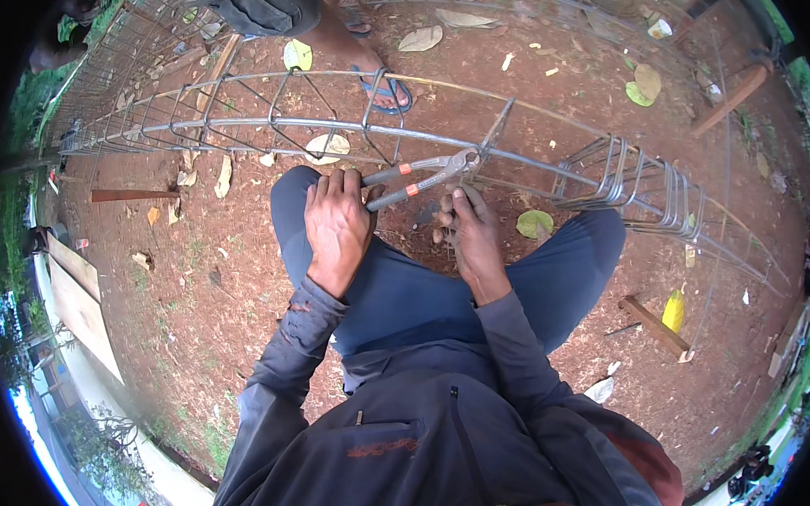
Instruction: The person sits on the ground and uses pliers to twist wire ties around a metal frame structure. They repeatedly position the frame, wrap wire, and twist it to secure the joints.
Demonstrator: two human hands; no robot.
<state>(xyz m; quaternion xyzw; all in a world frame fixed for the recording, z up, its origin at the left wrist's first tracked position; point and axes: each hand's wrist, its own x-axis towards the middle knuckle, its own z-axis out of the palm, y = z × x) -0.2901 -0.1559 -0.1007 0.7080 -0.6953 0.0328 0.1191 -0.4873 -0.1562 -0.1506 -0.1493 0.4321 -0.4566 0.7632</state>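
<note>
Pincers [456, 164] w/ grey-and-orange handles are gripped in the L hand [338, 224], centre of frame, fingers wrapped round both handles. The R hand [474, 236] is held just below the pincers' head, fingers curled, thumb raised; whether a wire is pinched there can't be told. The head is set at, or v. near, the crossing of a slanted stirrup [499, 124] & a long steel bar [325, 123]; contact can't be confirmed.

Upper L of frame: spaced stirrups [381, 146] are strung along the cage, so that stretch is judged mostly placed; whether each crossing is tied can't be made out. R of centre: bunched stirrups [613, 173] are seen close together, prob. not yet spread, so that end is judged unfinished.

Farther out, a co-worker's sandalled foot [385, 91] is planted by the cage, top centre. Lower R, a wood piece [654, 327] is seen beside a yellow leaf [673, 311].
</note>
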